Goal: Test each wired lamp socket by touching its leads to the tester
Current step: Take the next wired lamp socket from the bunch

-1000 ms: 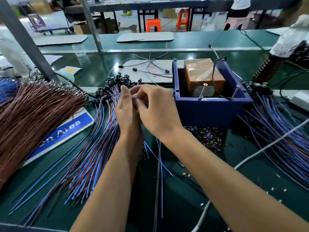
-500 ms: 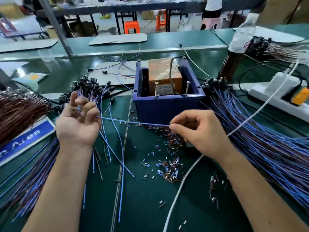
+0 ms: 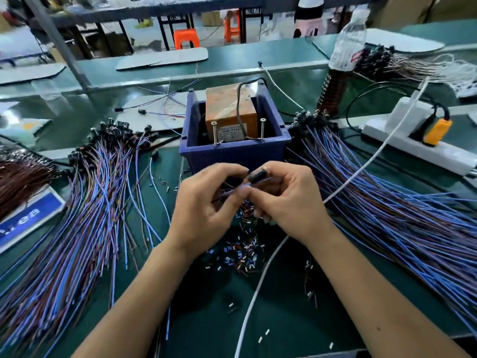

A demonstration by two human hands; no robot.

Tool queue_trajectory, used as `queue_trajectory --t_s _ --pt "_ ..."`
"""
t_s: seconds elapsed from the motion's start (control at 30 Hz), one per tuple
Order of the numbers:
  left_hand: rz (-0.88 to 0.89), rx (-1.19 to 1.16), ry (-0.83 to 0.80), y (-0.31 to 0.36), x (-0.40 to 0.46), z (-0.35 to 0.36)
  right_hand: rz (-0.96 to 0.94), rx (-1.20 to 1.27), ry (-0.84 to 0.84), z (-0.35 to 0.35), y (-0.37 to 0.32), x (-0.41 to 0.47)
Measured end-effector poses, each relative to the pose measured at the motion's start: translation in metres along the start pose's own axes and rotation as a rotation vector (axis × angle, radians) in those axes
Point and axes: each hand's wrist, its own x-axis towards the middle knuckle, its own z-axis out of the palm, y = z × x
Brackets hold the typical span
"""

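Both hands meet just in front of the tester, an orange transformer block [image 3: 229, 109] in a dark blue bin [image 3: 233, 152] with two upright screws [image 3: 214, 133] as contacts. My right hand [image 3: 289, 200] pinches a black lamp socket [image 3: 257, 176]. My left hand [image 3: 204, 208] pinches that socket's blue and brown leads [image 3: 227, 193]. A big fan of wired sockets [image 3: 85, 202] lies to the left, another pile [image 3: 402, 210] to the right.
Cut insulation bits [image 3: 242, 251] litter the green mat under my hands. A white cable [image 3: 260, 282] runs across the mat toward a white power strip [image 3: 418, 140] with an orange plug. A bottle [image 3: 346, 55] stands behind the right pile; brown wires [image 3: 18, 177] lie far left.
My hands were apart with one lead stretched between them; now they have come together in front of the bin, the right one holding the socket, the left on its leads.
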Motion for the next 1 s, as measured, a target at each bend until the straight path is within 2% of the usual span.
queue_trajectory --t_s 0.27,0.5,0.67,0.83,1.0 --pt "-0.111 -0.125 -0.033 -0.006 -0.002 0.000 0.051 0.052 0.072 -0.002 0.008 0.005" --pt "-0.245 -0.175 0.039 -0.009 0.001 -0.002 0.116 0.241 0.148 -0.007 0.011 0.008" --pt "-0.299 -0.204 -0.001 -0.009 0.001 -0.003 0.079 0.153 0.117 -0.008 0.010 0.008" --pt "-0.345 -0.226 0.015 -0.011 0.000 -0.004 0.067 0.171 0.275 -0.016 0.009 0.008" --pt "-0.351 -0.244 -0.055 -0.009 -0.002 -0.006 0.042 0.101 0.205 -0.008 0.010 0.007"
